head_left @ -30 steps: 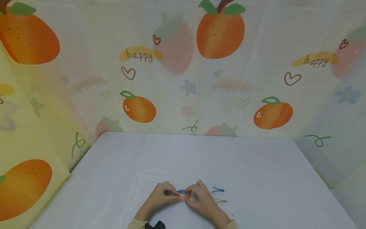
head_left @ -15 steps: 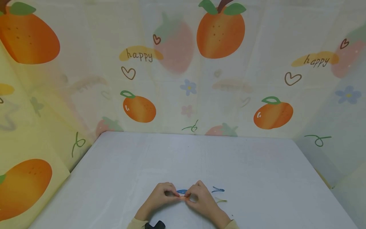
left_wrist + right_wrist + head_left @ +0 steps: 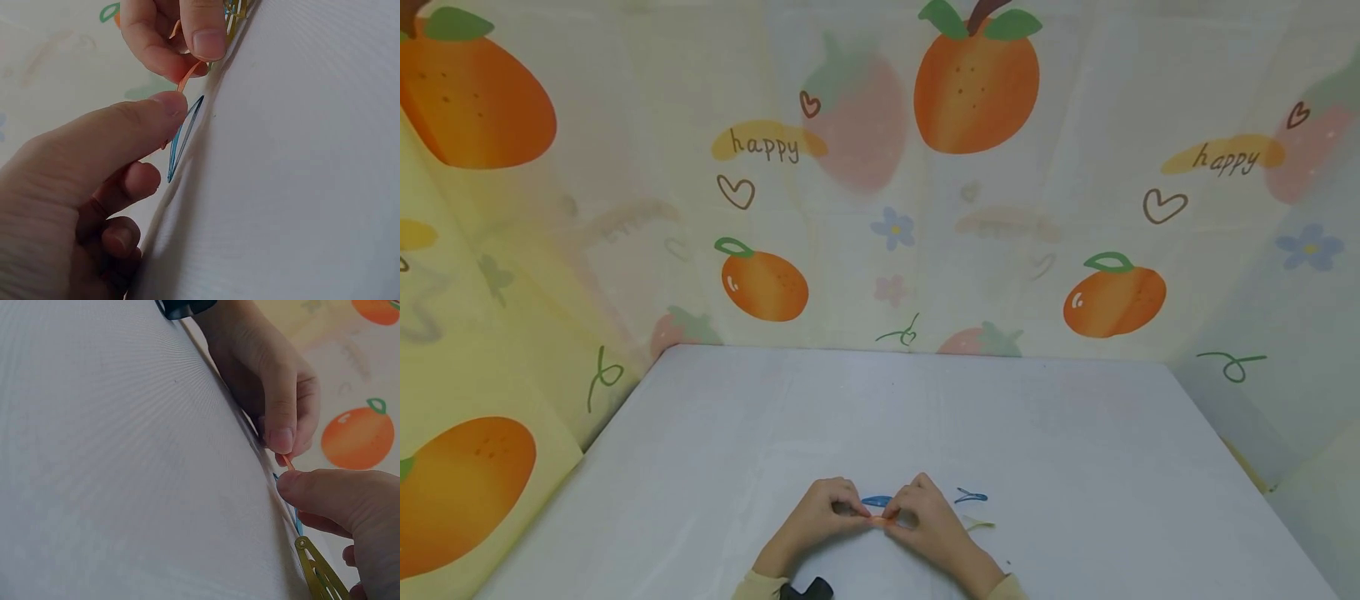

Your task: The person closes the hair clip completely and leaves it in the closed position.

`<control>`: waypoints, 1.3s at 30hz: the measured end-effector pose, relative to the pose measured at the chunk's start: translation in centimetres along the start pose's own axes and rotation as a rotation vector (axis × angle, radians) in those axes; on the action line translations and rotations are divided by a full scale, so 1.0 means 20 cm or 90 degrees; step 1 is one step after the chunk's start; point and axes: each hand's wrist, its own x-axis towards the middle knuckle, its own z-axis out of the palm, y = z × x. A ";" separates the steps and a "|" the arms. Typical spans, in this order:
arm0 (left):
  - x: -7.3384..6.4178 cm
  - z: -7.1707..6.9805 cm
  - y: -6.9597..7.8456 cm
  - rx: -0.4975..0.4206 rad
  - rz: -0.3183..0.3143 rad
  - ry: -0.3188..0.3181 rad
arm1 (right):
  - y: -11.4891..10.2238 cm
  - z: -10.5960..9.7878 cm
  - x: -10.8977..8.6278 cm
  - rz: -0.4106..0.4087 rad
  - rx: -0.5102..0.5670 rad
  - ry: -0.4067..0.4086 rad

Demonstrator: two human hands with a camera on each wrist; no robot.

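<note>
An orange snap hair clip [image 3: 878,521] is pinched at one end by my left hand [image 3: 826,510] and at the other by my right hand [image 3: 927,518], thumb against finger on each side. In the left wrist view only a thin strip of the orange clip [image 3: 188,76] shows between the fingertips. Just beyond it a blue snap clip [image 3: 876,501] lies on the table. To the right of my right hand are a second blue clip [image 3: 972,496], its parts spread apart, and a yellow clip [image 3: 980,525], which appears larger in the right wrist view.
The white table [image 3: 1037,433] stretches away to a fruit-print curtain [image 3: 850,250] at the back and sides. A black object [image 3: 808,590] sits by my left wrist at the lower edge. A tiny dark speck lies right of my right wrist.
The orange clip shows as a narrower strip than one second ago, and my right fingertips have shifted slightly on it. Both hands keep nearly the same place. The other clips stay put.
</note>
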 end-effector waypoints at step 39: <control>0.01 -0.01 0.04 0.047 0.026 -0.025 | 0.00 0.00 0.01 -0.039 -0.033 0.000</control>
